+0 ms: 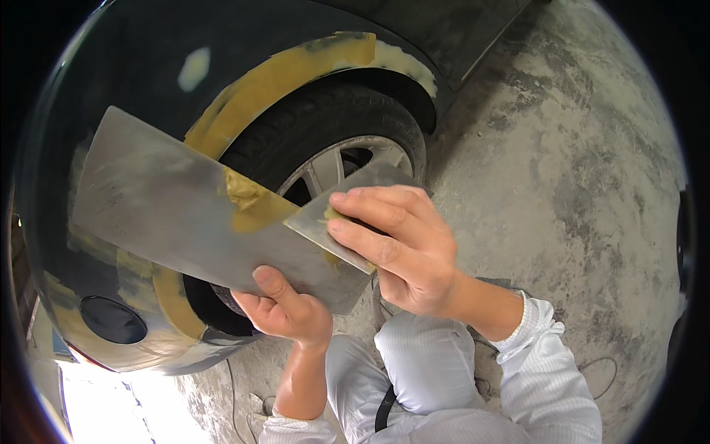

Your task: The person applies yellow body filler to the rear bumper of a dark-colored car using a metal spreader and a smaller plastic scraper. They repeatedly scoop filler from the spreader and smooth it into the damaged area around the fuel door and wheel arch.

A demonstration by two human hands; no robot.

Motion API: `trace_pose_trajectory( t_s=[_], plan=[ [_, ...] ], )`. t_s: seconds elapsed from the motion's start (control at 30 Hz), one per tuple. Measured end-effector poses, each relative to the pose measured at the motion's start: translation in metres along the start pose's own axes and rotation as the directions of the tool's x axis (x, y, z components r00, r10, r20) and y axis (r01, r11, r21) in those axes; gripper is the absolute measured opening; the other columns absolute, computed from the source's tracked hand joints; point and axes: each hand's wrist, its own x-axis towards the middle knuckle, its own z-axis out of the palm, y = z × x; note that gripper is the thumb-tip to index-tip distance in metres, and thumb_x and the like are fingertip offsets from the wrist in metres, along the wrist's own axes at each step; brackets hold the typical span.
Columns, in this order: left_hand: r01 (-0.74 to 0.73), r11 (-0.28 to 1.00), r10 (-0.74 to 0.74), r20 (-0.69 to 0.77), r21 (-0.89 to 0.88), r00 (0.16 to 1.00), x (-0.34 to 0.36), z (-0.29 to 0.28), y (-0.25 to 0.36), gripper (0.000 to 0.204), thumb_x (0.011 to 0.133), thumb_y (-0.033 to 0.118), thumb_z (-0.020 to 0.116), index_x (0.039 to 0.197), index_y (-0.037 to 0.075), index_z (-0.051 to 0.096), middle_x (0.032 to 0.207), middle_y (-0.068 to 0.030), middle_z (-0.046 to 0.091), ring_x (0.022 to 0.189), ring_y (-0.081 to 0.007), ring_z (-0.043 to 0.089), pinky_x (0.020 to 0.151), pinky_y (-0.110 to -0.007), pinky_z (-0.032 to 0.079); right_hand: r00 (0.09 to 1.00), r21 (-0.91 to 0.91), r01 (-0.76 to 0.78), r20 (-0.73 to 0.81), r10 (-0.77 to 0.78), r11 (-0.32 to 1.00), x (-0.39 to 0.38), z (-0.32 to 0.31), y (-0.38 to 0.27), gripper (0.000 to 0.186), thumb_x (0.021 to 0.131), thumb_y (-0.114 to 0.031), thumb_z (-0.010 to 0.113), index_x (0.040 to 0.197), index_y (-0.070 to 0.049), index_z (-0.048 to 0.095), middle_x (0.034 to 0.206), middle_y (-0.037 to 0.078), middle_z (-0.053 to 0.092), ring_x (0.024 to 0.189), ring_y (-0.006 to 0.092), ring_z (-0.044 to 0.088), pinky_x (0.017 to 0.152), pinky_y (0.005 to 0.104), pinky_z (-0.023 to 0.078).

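My left hand (288,314) grips a wide grey mixing board (163,196) by its near edge, thumb on top and fingers underneath. A lump of yellow-brown body filler (244,191) sits near the middle of the board's far edge, with a thin smear around it. In my right hand (410,248) is a flat metal spreader (310,222), its edge lying over the right part of the board. A little filler shows by the fingertips and under the spreader's edge. Beyond the tools, yellow-brown filler (281,74) coats the car's wheel arch. The grip under my right palm is hidden.
The dark car body (148,66) curves across the left and top, with a tyre (296,126) and silver wheel behind the tools. A round dark cap (113,320) sits lower left. Thin cables (614,362) lie on the stained concrete floor (547,200).
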Motion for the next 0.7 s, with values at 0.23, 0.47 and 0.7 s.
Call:
trace_pose_trajectory(
  t_s=[0.23, 0.47, 0.7],
  plan=[
    [-0.012, 1.0, 0.012, 0.073, -0.006, 0.997, -0.014, 0.011, 0.008, 0.039, 0.124, 0.03, 0.055, 0.141, -0.004, 0.058, 0.131, -0.0126, 0.073, 0.113, -0.0168, 0.07, 0.097, -0.032, 0.057, 0.999, -0.045, 0.006, -0.043, -0.008, 0.999, 0.016, 0.013, -0.009, 0.041, 0.078, -0.008, 0.079, 0.118, -0.003, 0.086, 0.123, 0.014, 0.084, 0.105, 0.0314, 0.078, 0.086, 0.0404, 0.056],
    [-0.091, 0.947, 0.123, -0.087, 0.308, 0.989, 0.009, -0.002, -0.001, 0.046, 0.125, 0.037, 0.053, 0.132, -0.007, 0.063, 0.121, -0.0143, 0.073, 0.105, -0.0189, 0.067, 0.093, -0.035, 0.056, 0.984, 0.133, -0.102, 0.161, 0.08, 0.986, 0.012, 0.029, -0.016, 0.049, 0.074, 0.003, 0.076, 0.121, -0.005, 0.085, 0.121, 0.011, 0.084, 0.109, 0.0303, 0.077, 0.089, 0.0397, 0.057],
    [-0.025, 0.974, 0.115, -0.394, 0.227, 0.912, 0.04, -0.065, 0.011, 0.046, 0.124, 0.04, 0.054, 0.123, -0.005, 0.064, 0.118, -0.0131, 0.07, 0.104, -0.0195, 0.062, 0.095, -0.035, 0.053, 0.988, -0.153, 0.083, -0.117, -0.101, 0.985, 0.117, 0.075, 0.052, 0.049, 0.083, 0.014, 0.071, 0.124, -0.008, 0.084, 0.128, 0.011, 0.083, 0.117, 0.031, 0.078, 0.1, 0.0415, 0.054]
  ],
)
